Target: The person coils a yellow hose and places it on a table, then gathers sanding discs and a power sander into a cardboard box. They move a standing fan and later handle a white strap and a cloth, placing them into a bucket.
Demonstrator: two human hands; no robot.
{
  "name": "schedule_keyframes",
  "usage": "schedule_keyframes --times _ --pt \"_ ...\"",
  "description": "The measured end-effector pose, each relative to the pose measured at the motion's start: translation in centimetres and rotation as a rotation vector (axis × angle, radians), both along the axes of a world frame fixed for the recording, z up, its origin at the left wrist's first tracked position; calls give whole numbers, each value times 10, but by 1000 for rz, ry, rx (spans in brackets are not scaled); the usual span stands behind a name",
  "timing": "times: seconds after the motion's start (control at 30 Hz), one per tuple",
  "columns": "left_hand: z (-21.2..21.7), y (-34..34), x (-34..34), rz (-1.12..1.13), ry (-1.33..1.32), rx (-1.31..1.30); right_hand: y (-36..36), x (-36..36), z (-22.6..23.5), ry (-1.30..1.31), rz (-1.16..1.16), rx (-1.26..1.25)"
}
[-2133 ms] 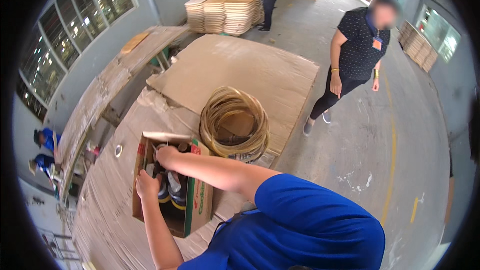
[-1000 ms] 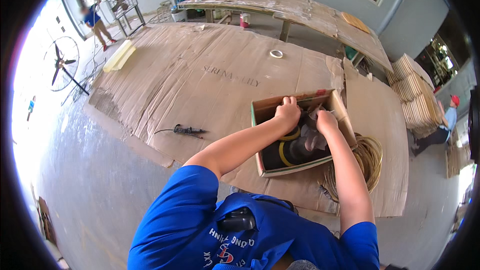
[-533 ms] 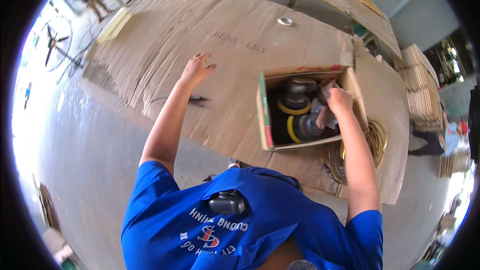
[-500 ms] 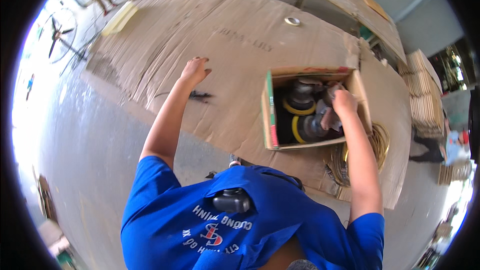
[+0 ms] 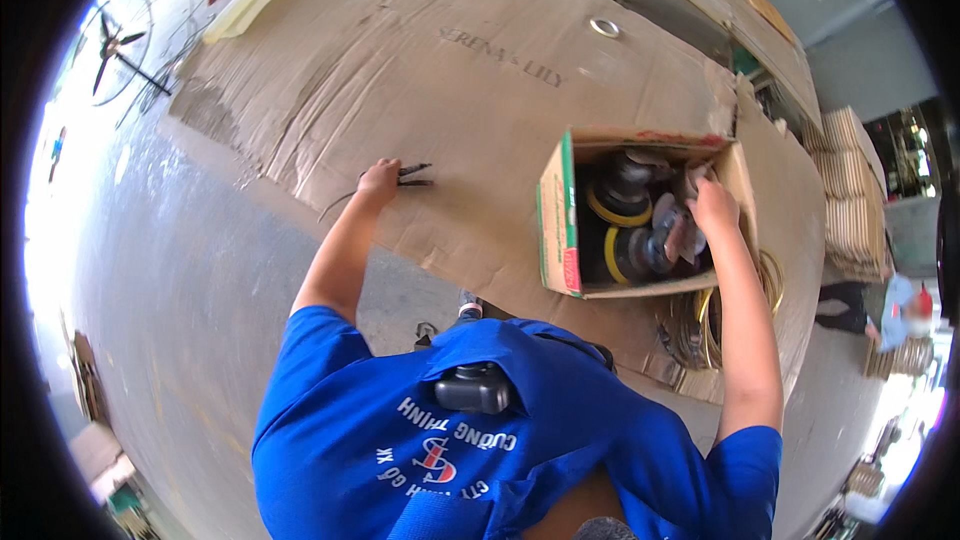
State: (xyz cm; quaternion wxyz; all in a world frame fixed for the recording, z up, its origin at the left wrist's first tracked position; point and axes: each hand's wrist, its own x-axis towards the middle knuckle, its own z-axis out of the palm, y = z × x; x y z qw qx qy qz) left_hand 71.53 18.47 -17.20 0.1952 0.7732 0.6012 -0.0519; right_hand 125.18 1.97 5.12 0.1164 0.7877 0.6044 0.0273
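Two hands: left hand (image 5: 379,180) grasps dark pliers (image 5: 413,176) at its three o'clock; right hand (image 5: 714,208) clutches something unclear inside the cardboard box (image 5: 556,225).

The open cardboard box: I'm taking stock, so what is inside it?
Inside the open brown cardboard box lie dark round tools with yellow rings. The right hand reaches in and covers part of them; the bottom of the box is hidden.

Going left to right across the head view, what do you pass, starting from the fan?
Fan → left hand → black tool → cardboard box → right hand → coiled hose → stacked cardboard.
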Motion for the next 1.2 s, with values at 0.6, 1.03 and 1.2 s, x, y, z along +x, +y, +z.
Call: schedule_keyframes --times 0.6,1.03,1.2 --pt "318 -131 262 -621 -1040 -6 -221 116 -3 600 -572 266" --pt "250 -178 281 -798 -173 143 -248 146 -111 1151 -618 -84" --pt "258 -192 259 -700 -458 249 -230 153 -124 1014 -654 -115"
